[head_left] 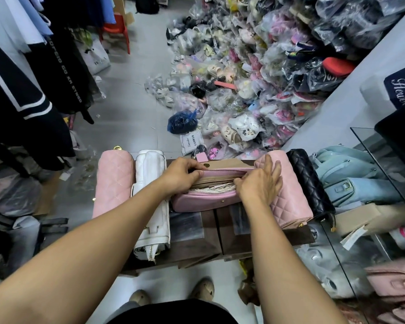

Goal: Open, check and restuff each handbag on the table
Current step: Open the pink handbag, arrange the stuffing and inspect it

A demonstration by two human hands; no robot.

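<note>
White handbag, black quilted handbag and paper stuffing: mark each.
white handbag (151, 169), head view, upper panel.
black quilted handbag (309, 183), head view, quilted side.
paper stuffing (213, 188), head view, crumpled paper inside open pink handbag (204, 202).

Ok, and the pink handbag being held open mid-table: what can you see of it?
The pink handbag looks like smooth pink leather, lying on the dark table between a white bag and a quilted pink bag. Its flap is thrown back, showing beige lining and a gold snap. The zip opening gapes over crumpled paper stuffing. The left hand grips its left end; the right hand pinches the right.
</note>
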